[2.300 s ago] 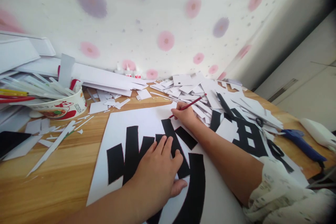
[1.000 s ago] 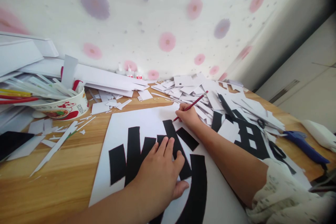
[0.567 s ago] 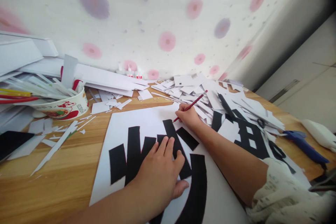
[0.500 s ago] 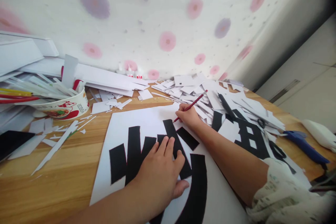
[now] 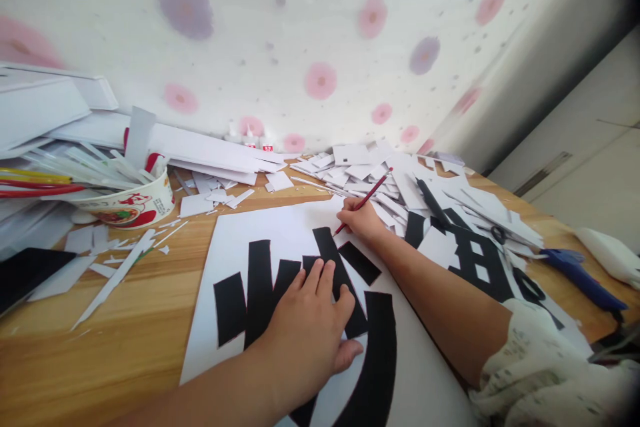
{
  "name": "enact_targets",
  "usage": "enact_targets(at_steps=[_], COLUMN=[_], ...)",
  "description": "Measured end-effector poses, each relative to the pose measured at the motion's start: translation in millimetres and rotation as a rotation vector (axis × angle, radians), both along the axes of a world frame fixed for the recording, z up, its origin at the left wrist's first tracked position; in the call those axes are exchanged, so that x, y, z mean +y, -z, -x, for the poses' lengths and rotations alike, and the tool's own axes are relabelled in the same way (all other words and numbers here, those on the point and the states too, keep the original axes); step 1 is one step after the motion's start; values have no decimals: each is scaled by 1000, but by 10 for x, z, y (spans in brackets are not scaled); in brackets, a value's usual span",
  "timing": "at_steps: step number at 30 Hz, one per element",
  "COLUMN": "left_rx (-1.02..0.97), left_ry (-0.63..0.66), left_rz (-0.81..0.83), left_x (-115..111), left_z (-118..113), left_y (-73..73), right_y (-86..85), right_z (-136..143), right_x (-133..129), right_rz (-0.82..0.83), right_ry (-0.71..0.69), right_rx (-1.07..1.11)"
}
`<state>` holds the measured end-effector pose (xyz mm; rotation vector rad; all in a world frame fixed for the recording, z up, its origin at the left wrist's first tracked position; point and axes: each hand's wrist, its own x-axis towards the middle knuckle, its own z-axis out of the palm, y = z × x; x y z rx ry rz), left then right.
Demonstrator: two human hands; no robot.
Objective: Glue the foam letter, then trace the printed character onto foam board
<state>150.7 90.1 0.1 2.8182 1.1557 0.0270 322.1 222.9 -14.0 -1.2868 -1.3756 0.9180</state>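
My left hand [image 5: 315, 320] lies flat, fingers outstretched, over black cut-out pieces on a white board [image 5: 230, 230]. Part of the black shapes under it is hidden. Between the fingers of my right hand [image 5: 361, 217] is a dark red pencil [image 5: 373, 192], its tip at the right edge of a slanted black strip [image 5: 340, 273]. A short black piece [image 5: 360, 263] lies just below that hand. Left of my left hand are an upright black strip [image 5: 259, 280] and a smaller black piece [image 5: 231, 310]. A curved black piece [image 5: 380, 347] lies to its right.
White offcuts [image 5: 360, 170] are heaped at the back. A paper bowl [image 5: 145, 203] with translucent sticks stands at left. To the right are a black lattice-like cut-out [image 5: 480, 260], scissors [image 5: 529, 285] and a blue glue gun [image 5: 583, 277]. Small bottles [image 5: 250, 137] stand by the wall.
The view has shifted slightly, moving the bowl and board a little rightward in the picture. The pencil tip stays close to the slanted strip's edge; my left hand keeps its place on the pieces.
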Motion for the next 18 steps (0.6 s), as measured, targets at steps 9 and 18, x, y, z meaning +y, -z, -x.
enact_targets(at_steps=[9, 18], left_rx=[-26, 1], left_ry=[7, 9], left_rz=[-22, -20], left_x=[-3, -23], left_z=[7, 12], left_y=[-11, -70], right_y=[-245, 83], right_z=[-105, -124], right_x=[-371, -502], right_rz=[58, 30], right_ry=[-72, 107], right_rx=[-49, -153])
